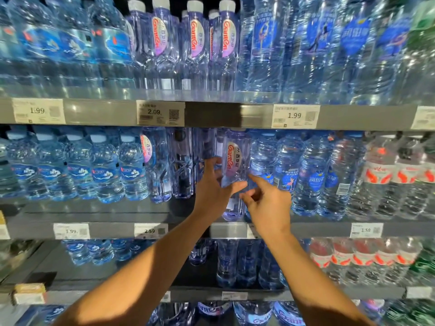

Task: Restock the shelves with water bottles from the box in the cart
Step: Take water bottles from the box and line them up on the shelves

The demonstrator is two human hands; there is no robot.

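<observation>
A clear purple-tinted water bottle (pixel 235 165) with a pink and white oval label stands upright at the front of the middle shelf (pixel 131 216). My left hand (pixel 215 184) grips its lower left side, thumb across the front. My right hand (pixel 266 203) hovers just right of the bottle, index finger stretched toward it and the other fingers loosely bent, holding nothing. Two matching bottles (pixel 160 165) stand to the left on the same shelf. The box and cart are out of view.
Blue-labelled bottles (pixel 80 165) fill the middle shelf's left, taller blue ones (pixel 313 175) its right, red-labelled ones (pixel 381 177) further right. The top shelf (pixel 211 114) is packed. Price tags (pixel 160 112) line the shelf edges. A gap lies between the matching bottles and my left hand.
</observation>
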